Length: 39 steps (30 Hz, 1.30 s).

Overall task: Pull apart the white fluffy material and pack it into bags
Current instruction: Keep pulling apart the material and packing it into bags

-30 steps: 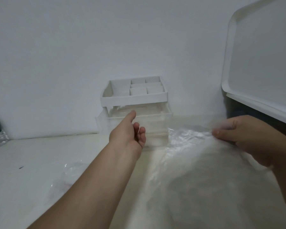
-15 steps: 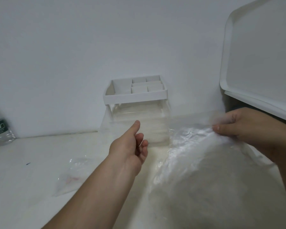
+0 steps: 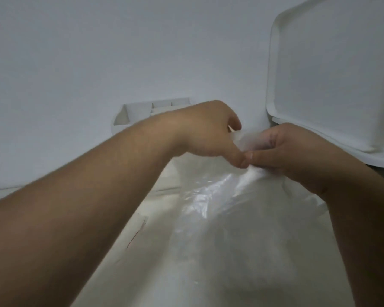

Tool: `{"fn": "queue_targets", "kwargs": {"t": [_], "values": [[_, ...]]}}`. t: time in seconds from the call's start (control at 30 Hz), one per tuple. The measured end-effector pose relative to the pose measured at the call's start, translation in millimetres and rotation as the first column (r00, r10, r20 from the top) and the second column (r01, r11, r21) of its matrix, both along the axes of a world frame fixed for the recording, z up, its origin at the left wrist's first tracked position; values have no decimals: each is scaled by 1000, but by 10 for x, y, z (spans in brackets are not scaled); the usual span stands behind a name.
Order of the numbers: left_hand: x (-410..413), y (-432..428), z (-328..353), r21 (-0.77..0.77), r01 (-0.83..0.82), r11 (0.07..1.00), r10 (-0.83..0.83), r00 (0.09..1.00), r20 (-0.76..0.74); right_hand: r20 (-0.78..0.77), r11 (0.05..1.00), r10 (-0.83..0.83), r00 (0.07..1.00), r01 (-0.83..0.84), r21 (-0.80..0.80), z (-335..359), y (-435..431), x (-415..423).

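In the head view, the clear plastic bag (image 3: 220, 213) lies on the worktop (image 3: 124, 251) in front of me, with its mouth raised at the far end. My left hand (image 3: 208, 131) and my right hand (image 3: 286, 149) meet at this mouth, thumb tip against thumb tip. The fingers (image 3: 235, 161) of the left hand are curled and pinch the gathered plastic, and the right hand pinches it from the other side. So both hands grasp the bag, and neither one is released.

The white fluffy material (image 3: 264, 251) is inside the bag, I believe. A pale soft mass shows through the plastic below my hands, but the picture is blurred and I cannot tell how full the bag is. I see no loose material outside the bag.

Behind the bag, against the wall, stands a white organizer (image 3: 131, 116) with small compartments, partly hidden by my left wrist. To the right of the bag and higher, a large white tray (image 3: 330, 74) stands tilted.

My judgement is that this bag is filled and the step in hand is to close its mouth. What is left is to finish the closing and put the bag aside. Whether more material waits to be pulled apart, this view does not show.
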<state>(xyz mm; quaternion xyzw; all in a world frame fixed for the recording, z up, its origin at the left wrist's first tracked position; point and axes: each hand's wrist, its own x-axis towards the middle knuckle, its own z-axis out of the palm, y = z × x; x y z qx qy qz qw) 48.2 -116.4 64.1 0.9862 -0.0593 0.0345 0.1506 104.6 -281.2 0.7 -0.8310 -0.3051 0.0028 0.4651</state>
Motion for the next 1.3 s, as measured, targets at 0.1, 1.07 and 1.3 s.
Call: {"fn": "queue_targets", "kwargs": {"t": [0.1,1.07,1.3], "values": [[150,88,111,41,1,999,4,994,-113,10,999,-3,1000,3,40,59,-28,-65],[228,1718,-338,-740,-599,307,553,745,-374,276,814,214,937,-15,-580,160,1587,510],[276,1742,-404,-418,-611,673,598,781,-179,188,619,373,909,-92,-780,182,1766,556]]}}
